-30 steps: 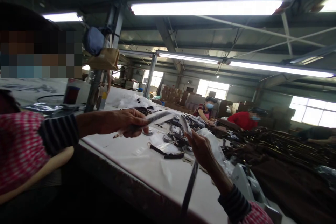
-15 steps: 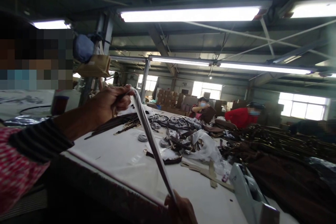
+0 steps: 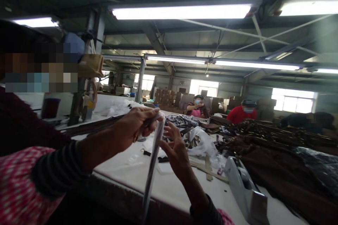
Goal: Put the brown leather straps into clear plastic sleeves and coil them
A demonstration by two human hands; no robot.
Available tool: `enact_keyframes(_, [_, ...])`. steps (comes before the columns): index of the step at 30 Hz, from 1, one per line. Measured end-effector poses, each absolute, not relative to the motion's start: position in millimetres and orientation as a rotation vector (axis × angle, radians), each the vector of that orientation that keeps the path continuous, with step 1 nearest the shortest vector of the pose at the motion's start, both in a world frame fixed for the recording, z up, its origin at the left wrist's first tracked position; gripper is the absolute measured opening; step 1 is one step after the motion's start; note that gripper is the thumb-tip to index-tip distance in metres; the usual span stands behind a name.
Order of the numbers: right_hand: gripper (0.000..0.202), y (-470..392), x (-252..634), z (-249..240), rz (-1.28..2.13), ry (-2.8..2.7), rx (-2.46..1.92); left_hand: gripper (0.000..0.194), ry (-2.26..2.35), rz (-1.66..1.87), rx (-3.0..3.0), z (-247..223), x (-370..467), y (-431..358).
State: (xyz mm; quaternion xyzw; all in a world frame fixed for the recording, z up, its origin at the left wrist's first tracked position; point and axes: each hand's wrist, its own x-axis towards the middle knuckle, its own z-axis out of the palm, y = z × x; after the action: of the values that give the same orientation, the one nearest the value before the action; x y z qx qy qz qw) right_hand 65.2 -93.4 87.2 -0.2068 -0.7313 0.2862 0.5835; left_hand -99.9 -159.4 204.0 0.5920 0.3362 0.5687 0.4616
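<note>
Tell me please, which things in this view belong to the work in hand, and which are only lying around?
In the work:
- long pale strip, held by the left hand
- right hand, open at the strip

Apparently only lying around:
- tan strips
- clear plastic bag
- pale desktop device
- dark brown fabric

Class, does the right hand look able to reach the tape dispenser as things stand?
Probably yes: the right hand is open, and only low beige strips lie towards the tape dispenser.

The sleeve [image 3: 23,182] is pink and white checked, its cuff [image 3: 59,168] dark with grey stripes, and the counter [image 3: 169,186] is white.
</note>
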Motion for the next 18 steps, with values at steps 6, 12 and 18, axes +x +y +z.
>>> enact_keyframes(6, [0.036,-70.0,49.5,107.8,0.553,-1.688,-0.443,0.031,0.800,1.296,1.471,165.1,-100.8,-161.5])
enact_keyframes(12, [0.032,-56.6,78.8,110.3,0.201,-1.787,-0.564,0.040,0.967,1.145,1.438,125.8,-121.1,-154.4])
enact_keyframes(18, [0.032,-51.6,87.6,110.1,-0.020,-1.885,-0.657,0.037,0.994,1.095,1.518,113.8,-117.2,-149.5])
